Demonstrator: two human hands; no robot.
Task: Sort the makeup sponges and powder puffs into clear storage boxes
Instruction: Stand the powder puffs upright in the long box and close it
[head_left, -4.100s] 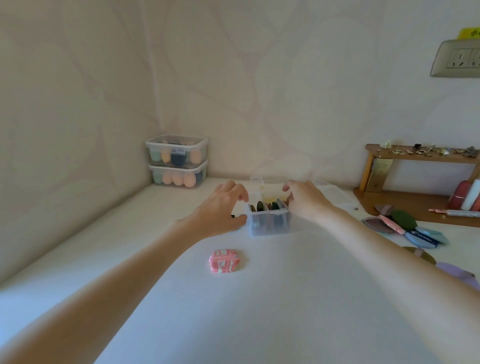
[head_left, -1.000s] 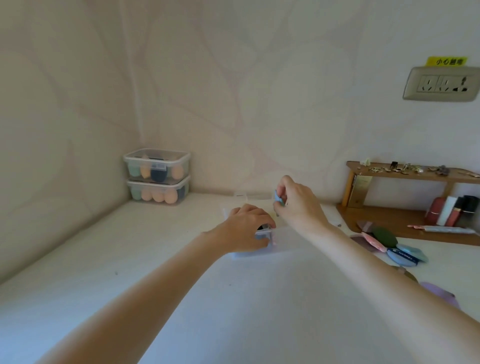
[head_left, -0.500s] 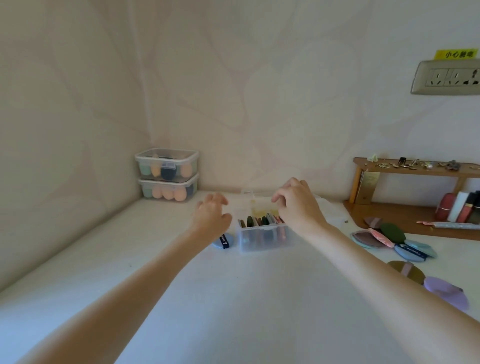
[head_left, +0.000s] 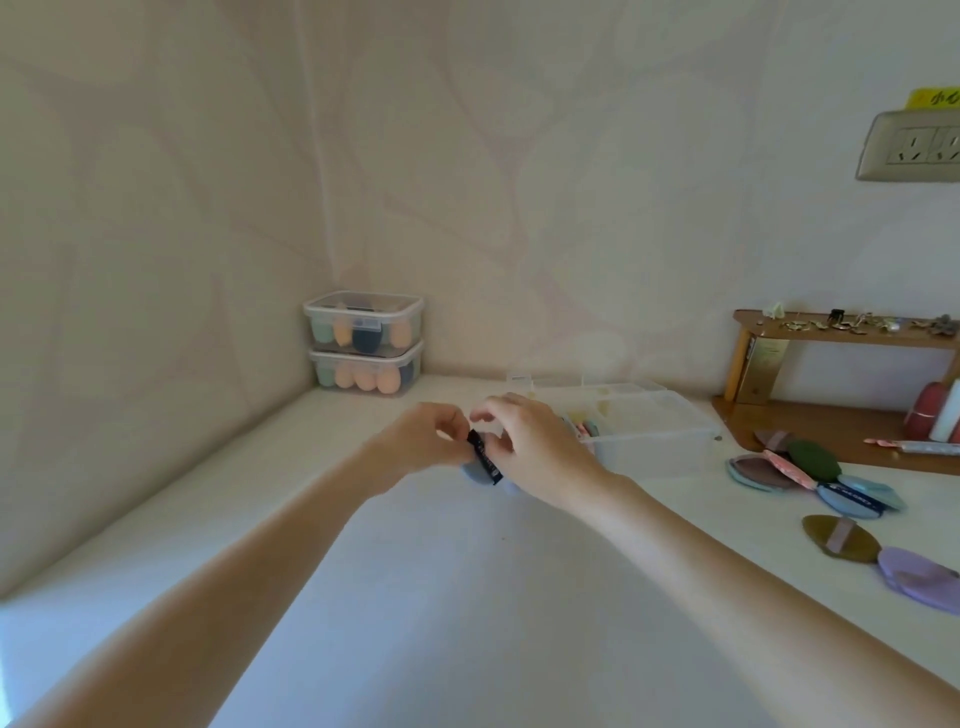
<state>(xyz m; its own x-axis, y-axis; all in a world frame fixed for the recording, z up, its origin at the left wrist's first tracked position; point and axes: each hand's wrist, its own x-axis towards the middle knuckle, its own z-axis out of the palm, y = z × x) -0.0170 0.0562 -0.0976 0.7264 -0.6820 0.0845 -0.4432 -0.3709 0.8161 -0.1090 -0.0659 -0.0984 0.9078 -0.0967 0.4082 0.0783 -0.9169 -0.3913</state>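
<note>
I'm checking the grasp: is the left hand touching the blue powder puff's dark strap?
Touching. The head view shows the left hand pinching the dark strap of the blue powder puff.

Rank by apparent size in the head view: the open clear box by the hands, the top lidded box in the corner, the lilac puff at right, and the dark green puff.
1. Open clear box, clearly largest.
2. Top lidded box, though it sits farther away.
3. Lilac puff, nearest the camera and partly cut off, so unsure.
4. Dark green puff, smallest.
</note>
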